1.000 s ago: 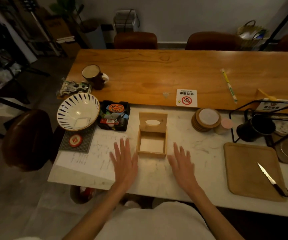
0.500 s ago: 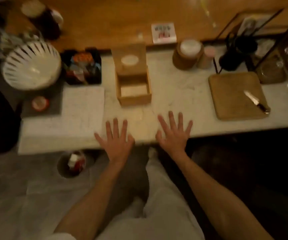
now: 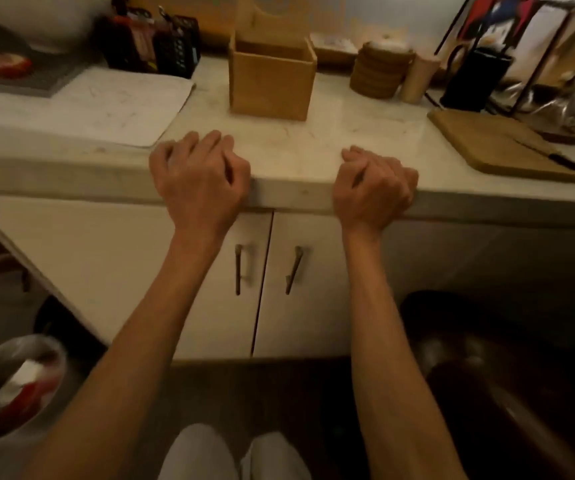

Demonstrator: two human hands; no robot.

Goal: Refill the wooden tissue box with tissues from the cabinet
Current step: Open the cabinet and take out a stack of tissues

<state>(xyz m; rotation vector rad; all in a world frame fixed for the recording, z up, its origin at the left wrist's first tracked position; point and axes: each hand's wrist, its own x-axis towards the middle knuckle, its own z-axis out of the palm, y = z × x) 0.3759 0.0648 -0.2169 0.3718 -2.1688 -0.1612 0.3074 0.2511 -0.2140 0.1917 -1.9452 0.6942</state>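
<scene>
Tissue box at 12 o'clock on table, lid up; inside not visible from this angle. Cabinet doors below still shut, so tissues not yet fetched. L hand & R hand curled loosely over table edge, each grip empty. Cutting board w/ knife at 2 o'clock, bin at 8. Nothing blocks door handles.
</scene>
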